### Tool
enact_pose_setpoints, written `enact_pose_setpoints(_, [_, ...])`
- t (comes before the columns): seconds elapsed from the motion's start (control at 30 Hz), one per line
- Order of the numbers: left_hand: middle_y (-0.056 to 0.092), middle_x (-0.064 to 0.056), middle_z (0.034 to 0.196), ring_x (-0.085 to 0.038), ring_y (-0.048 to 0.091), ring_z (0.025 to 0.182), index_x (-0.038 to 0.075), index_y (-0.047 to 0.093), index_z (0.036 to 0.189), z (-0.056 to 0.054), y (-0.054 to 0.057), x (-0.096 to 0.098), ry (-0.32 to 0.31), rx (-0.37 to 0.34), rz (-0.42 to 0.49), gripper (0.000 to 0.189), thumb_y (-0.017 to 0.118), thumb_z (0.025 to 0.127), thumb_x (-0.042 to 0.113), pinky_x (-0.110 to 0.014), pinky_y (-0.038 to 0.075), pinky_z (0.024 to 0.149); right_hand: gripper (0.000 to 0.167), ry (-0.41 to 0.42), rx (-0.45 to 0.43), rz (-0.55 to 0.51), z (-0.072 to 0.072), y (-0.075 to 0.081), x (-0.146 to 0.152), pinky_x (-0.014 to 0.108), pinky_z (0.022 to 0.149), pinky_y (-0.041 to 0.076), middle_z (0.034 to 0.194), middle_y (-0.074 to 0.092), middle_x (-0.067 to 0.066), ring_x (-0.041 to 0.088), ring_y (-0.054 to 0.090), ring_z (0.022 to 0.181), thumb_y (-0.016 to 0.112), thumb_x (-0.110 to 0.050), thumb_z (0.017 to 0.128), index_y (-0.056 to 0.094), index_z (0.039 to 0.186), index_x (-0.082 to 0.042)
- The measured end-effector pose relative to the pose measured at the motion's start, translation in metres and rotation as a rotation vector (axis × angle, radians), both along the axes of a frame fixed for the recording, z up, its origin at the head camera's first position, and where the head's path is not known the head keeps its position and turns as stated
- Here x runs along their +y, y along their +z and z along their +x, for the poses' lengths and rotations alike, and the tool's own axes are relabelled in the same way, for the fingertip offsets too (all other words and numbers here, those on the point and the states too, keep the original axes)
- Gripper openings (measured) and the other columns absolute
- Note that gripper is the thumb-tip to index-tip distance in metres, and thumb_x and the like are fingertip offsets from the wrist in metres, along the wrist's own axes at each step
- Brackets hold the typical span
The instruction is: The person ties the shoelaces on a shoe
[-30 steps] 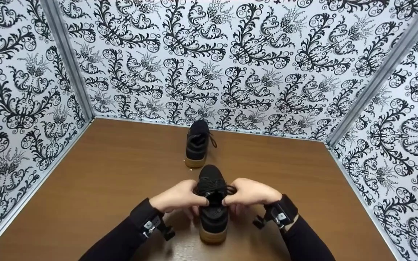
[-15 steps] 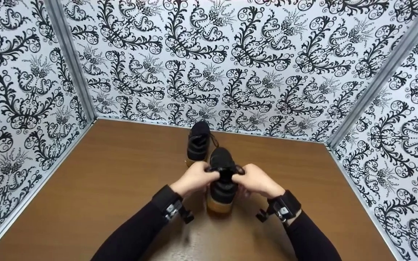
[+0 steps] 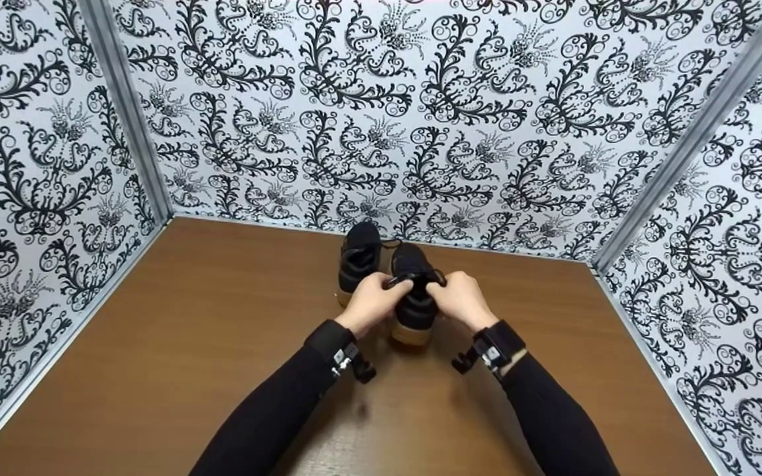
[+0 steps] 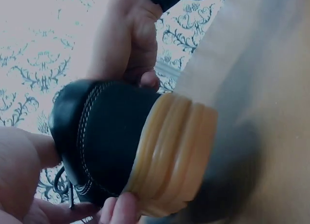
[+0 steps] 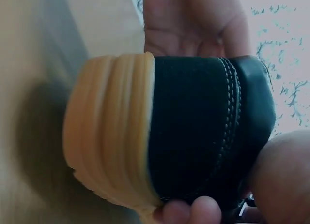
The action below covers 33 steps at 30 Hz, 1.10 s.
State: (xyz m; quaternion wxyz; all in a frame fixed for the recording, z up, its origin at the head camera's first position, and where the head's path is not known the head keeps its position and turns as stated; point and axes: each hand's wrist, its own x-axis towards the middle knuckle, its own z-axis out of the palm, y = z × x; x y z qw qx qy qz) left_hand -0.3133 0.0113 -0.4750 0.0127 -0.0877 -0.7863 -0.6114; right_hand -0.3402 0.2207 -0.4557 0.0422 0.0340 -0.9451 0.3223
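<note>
Both hands hold one black shoe [image 3: 417, 312], its toe pointing toward the back wall. My left hand [image 3: 374, 301] grips its left side, thumb at the collar. Across from it, my right hand [image 3: 462, 301] grips the right side in the same manner. In the left wrist view, the stitched heel [image 4: 114, 137] and the ridged tan sole [image 4: 177, 146] show, with fingertips low on the side. The right wrist view has the sole [image 5: 109, 127] above a dark shadow; whether it touches the table I cannot tell. A matching black shoe [image 3: 359, 259] stands just left, partly behind my left hand.
A brown wooden table [image 3: 242, 317] lies beneath. White walls [image 3: 460, 99] with black scrollwork rise at the back and both sides, joined by grey metal corner posts [image 3: 123, 112]. A lace [image 3: 391, 244] loops between the two shoes.
Both hands have carried the held shoe forward and slightly right, from nearer the person to beside the other shoe. The other shoe has stayed in place.
</note>
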Motion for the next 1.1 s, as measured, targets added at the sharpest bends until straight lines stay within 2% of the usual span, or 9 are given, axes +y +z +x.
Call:
enact_pose_setpoints(0.13, [0.066,0.0,0.088,-0.016,0.062,0.076,0.005,0.073,0.105,-0.012,-0.017,0.0,0.0,0.075,0.051,0.037,0.076,0.104,0.042,-0.03,0.052,0.069,0.034,-0.024,0.027,0.04,-0.014,-0.001,0.0,0.04,0.066,0.056,0.084,0.075,0.014,0.028,0.069,0.07,0.068,-0.03,0.103,0.072,0.079,-0.006])
enact_pose_setpoints(0.33, [0.071,-0.018,0.131,-0.026,0.069,0.118,-0.006,0.063,0.141,-0.029,-0.046,0.001,-0.041,0.134,0.123,0.071,0.081,0.1,0.049,-0.037,0.058,0.098,0.037,-0.054,0.077,0.081,-0.032,-0.004,-0.002,0.048,0.074,0.056,0.086,0.073,0.014,0.031,0.065,0.078,0.066,-0.03,0.103,0.062,0.071,-0.013])
enact_pose_setpoints(0.5, [0.061,-0.029,0.148,-0.039,0.065,0.134,-0.012,0.049,0.153,-0.026,-0.044,0.002,-0.093,0.12,0.137,0.074,0.082,0.102,0.03,-0.042,0.056,0.111,0.037,-0.067,0.086,0.039,-0.047,-0.012,-0.005,0.049,0.075,0.056,0.084,0.074,0.014,0.034,0.068,0.082,0.065,-0.027,0.103,0.062,0.069,-0.012])
enact_pose_setpoints(0.57, [0.057,-0.033,0.152,-0.045,0.064,0.136,-0.016,0.043,0.157,-0.018,-0.035,0.003,-0.113,0.083,0.156,0.074,0.081,0.101,0.017,-0.044,0.056,0.112,0.036,-0.073,0.087,0.021,-0.054,-0.017,-0.005,0.052,0.077,0.056,0.086,0.076,0.016,0.036,0.07,0.084,0.064,-0.027,0.102,0.065,0.07,-0.01])
enact_pose_setpoints(0.63, [0.055,-0.035,0.154,-0.047,0.063,0.137,-0.017,0.039,0.159,-0.019,-0.035,0.003,-0.127,0.08,0.169,0.076,0.08,0.1,0.008,-0.045,0.057,0.111,0.037,-0.068,0.109,-0.009,-0.073,-0.035,0.001,0.052,0.077,0.057,0.089,0.077,0.016,0.037,0.072,0.085,0.063,-0.031,0.102,0.067,0.071,-0.011])
enact_pose_setpoints(0.73, [0.054,-0.035,0.156,-0.047,0.061,0.139,-0.017,0.035,0.162,-0.023,-0.037,0.003,-0.154,0.078,0.193,0.078,0.077,0.099,0.002,-0.047,0.055,0.113,0.037,-0.075,0.111,-0.02,-0.079,-0.041,0.001,0.056,0.078,0.058,0.092,0.078,0.017,0.039,0.073,0.087,0.062,-0.03,0.102,0.068,0.071,-0.01])
enact_pose_setpoints(0.83, [0.051,-0.035,0.16,-0.047,0.057,0.145,-0.016,0.031,0.165,-0.028,-0.042,0.002,-0.2,0.087,0.221,0.081,0.076,0.098,-0.003,-0.051,0.051,0.118,0.039,-0.079,0.133,-0.035,-0.077,-0.041,-0.002,0.056,0.079,0.058,0.091,0.079,0.018,0.041,0.074,0.089,0.061,-0.03,0.102,0.066,0.068,-0.01])
enact_pose_setpoints(0.87, [0.049,-0.034,0.162,-0.047,0.055,0.147,-0.015,0.03,0.166,-0.03,-0.044,0.001,-0.218,0.086,0.229,0.083,0.075,0.097,-0.005,-0.052,0.049,0.119,0.037,-0.096,0.119,-0.019,-0.063,-0.027,-0.009,0.059,0.081,0.057,0.091,0.078,0.02,0.044,0.074,0.09,0.061,-0.025,0.101,0.065,0.068,-0.009])
enact_pose_setpoints(1.1, [0.036,-0.031,0.173,-0.044,0.04,0.159,-0.013,0.021,0.17,-0.036,-0.049,0.001,-0.277,0.092,0.261,0.092,0.073,0.094,-0.01,-0.05,0.04,0.127,0.038,-0.121,0.153,0.022,-0.061,-0.023,-0.018,0.058,0.083,0.057,0.095,0.079,0.022,0.044,0.075,0.094,0.06,-0.025,0.103,0.058,0.068,-0.013])
